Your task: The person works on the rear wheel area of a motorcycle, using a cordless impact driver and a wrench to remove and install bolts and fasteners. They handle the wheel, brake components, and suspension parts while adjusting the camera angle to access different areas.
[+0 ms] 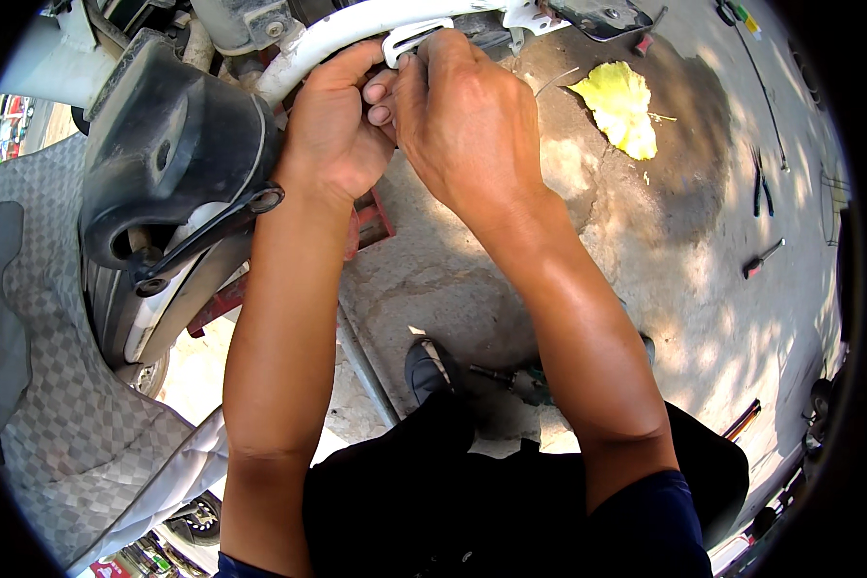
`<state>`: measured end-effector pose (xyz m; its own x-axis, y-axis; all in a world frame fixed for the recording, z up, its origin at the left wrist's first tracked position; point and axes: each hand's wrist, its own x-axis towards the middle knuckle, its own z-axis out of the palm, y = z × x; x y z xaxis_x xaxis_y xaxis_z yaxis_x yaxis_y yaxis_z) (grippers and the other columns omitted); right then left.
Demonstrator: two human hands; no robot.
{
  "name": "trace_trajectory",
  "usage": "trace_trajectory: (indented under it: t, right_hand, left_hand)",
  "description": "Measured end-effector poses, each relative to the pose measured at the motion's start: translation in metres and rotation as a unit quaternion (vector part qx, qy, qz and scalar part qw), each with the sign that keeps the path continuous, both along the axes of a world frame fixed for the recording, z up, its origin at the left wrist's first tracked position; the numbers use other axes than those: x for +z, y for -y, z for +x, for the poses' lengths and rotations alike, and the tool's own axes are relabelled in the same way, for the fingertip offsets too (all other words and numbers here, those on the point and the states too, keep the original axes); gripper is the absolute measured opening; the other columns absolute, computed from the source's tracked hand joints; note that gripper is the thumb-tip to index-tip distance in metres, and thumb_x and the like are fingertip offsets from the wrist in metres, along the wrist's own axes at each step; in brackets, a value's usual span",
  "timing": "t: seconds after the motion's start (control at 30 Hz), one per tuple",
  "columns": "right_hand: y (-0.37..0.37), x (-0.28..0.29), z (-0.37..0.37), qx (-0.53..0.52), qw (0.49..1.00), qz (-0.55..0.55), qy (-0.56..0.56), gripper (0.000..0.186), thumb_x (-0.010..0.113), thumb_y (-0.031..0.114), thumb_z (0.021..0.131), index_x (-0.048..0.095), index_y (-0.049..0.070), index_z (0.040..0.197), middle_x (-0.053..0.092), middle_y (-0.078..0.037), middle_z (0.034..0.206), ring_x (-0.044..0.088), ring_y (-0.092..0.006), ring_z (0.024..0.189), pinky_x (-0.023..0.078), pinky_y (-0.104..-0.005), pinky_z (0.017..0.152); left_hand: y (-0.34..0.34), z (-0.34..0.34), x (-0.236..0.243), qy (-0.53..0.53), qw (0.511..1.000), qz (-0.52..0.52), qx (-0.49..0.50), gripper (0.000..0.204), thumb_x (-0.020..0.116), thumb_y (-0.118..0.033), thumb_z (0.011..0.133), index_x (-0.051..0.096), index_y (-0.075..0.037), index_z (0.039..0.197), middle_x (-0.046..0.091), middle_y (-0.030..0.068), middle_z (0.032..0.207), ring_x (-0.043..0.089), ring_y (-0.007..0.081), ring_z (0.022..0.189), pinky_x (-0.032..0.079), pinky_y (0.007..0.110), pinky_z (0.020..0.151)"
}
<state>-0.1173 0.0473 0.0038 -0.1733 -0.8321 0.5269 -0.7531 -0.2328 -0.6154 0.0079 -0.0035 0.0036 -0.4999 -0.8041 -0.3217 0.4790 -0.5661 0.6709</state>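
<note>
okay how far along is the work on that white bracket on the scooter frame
Done: hard to tell; tools lie around, a screwdriver and pliers on the concrete. In hand: both the left hand and right hand pinch at the white bracket on the white frame tube. Left: whether it is fastened cannot be seen.

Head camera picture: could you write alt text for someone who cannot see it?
Two bare hands, left hand and right hand, meet at a white metal bracket on a scooter's white frame tube. Below lie concrete ground, a yellow leaf and a screwdriver.
</note>
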Motion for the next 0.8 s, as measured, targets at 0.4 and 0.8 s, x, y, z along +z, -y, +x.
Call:
trace_trajectory:
  t: [0.4, 0.8]
  right_hand:
    - [0.000, 0.004, 0.023, -0.030, 0.969, 0.059, 0.236, 0.024, 0.058, 0.013, 0.088, 0.059, -0.007, 0.075, 0.063, -0.027, 0.066, 0.065, -0.0447, 0.064, 0.053, -0.0485, 0.062]
    - [-0.019, 0.018, -0.034, 0.169, 0.980, 0.107, -0.020, 0.021, 0.060, 0.018, 0.090, 0.060, -0.001, 0.084, 0.067, -0.020, 0.072, 0.067, -0.0381, 0.067, 0.053, -0.0450, 0.061]
  left_hand:
    - [0.002, 0.002, -0.004, -0.012, 1.000, 0.018, 0.022, 0.013, 0.056, -0.014, 0.096, 0.064, -0.006, 0.089, 0.046, -0.0072, 0.062, 0.047, 0.0050, 0.059, 0.045, 0.023, 0.058]
    - [-0.007, -0.011, 0.010, 0.047, 0.997, 0.006, 0.061, 0.016, 0.052, -0.017, 0.099, 0.063, -0.007, 0.093, 0.038, -0.0081, 0.056, 0.034, 0.0055, 0.050, 0.033, 0.025, 0.056]
